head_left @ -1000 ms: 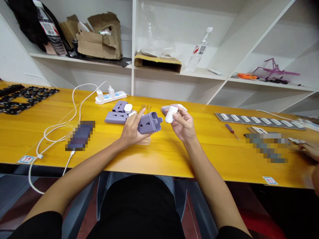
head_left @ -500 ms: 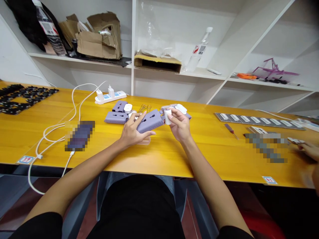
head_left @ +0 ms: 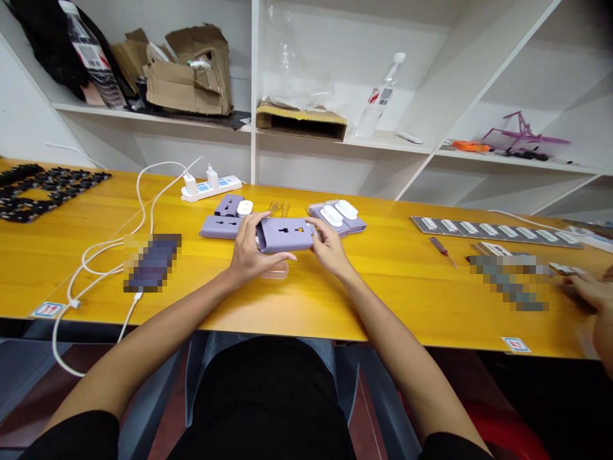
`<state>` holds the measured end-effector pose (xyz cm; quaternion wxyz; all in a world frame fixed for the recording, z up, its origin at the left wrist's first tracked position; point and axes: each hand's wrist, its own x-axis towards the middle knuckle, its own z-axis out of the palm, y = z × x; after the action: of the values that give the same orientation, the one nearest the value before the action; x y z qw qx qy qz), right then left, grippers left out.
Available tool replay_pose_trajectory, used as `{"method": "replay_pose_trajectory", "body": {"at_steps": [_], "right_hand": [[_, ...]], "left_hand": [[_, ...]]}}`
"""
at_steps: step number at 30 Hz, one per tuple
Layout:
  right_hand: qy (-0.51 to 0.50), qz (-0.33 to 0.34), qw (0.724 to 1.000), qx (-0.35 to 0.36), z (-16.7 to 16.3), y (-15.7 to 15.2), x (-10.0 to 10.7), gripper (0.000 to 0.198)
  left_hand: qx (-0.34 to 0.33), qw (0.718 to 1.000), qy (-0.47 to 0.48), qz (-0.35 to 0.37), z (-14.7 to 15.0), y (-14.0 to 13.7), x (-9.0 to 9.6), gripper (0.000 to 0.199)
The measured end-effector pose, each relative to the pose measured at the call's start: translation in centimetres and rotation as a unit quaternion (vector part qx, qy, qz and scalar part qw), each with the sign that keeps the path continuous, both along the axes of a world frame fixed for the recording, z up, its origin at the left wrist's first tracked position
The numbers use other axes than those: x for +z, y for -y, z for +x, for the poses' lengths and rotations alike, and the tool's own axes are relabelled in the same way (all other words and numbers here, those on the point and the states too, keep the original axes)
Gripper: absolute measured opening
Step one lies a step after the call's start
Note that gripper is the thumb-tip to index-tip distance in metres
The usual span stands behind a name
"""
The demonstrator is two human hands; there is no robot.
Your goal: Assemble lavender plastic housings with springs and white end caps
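Between my two hands is a purple plastic housing (head_left: 287, 237) with keyhole-like slots on its face, held above the table. My left hand (head_left: 249, 250) grips its left end, thumb below and fingers above. At the right end, my right hand (head_left: 329, 246) closes its fingers on the housing. The white cylindrical part is hidden now. Left of the housing lie two similar purple housings (head_left: 216, 227) and a white round-cornered piece (head_left: 245, 207). Wire springs (head_left: 278, 209) lie behind. To the right, white oval pieces (head_left: 331, 216) rest on purple parts (head_left: 355, 225). Below sits a pinkish clear piece (head_left: 276, 271).
A power strip (head_left: 212, 187) with white cables and a blurred-out phone (head_left: 153, 262) are at the left. On the right are a screwdriver (head_left: 443, 250), a long tray (head_left: 498, 232) of white parts and another person's hand (head_left: 591, 287). Shelves stand behind.
The housing has turned to lie nearly level. My right hand has moved from holding the white cylindrical part by the housing's end to gripping that end; the white part has gone from view.
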<state>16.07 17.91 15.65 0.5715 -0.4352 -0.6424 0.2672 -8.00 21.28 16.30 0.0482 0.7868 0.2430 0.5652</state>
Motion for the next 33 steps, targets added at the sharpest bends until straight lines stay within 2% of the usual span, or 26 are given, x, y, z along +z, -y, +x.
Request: {"method": "replay_pose_trajectory", "body": {"at_steps": [7,10,14,18,21,24,29,33], "right_hand": [[0.058,0.015,0.998,-0.018,-0.9,-0.1,-0.6,0.038],[0.066,0.013,0.994,-0.081,-0.5,-0.2,-0.6,0.045],[0.035,0.04,0.987,-0.153,0.1,-0.4,-0.2,0.04],[-0.027,0.072,0.984,-0.158,0.0,0.2,0.7,0.03],[-0.069,0.08,0.985,-0.133,-0.5,1.1,1.8,0.032],[-0.103,0.082,0.989,-0.073,-1.0,2.0,2.8,0.033],[-0.141,0.063,0.988,-0.008,-1.4,2.7,3.1,0.038],[-0.148,0.052,0.987,0.039,-2.3,3.2,3.2,0.041]], "left_hand": [[-0.032,0.998,0.039,-0.033,0.3,0.2,-0.3,0.117],[-0.05,0.997,0.043,-0.025,0.6,0.3,-0.3,0.111],[-0.054,0.998,0.034,-0.013,0.7,0.5,0.1,0.108],[-0.016,1.0,0.008,0.022,0.4,0.9,0.8,0.098],[0.017,0.998,-0.021,0.065,0.0,1.0,1.1,0.09],[0.048,0.994,-0.066,0.074,-0.1,0.8,1.0,0.092],[0.025,0.994,-0.092,0.056,0.1,0.4,0.3,0.094],[0.041,0.99,-0.127,0.055,0.2,0.7,0.2,0.078]]}}
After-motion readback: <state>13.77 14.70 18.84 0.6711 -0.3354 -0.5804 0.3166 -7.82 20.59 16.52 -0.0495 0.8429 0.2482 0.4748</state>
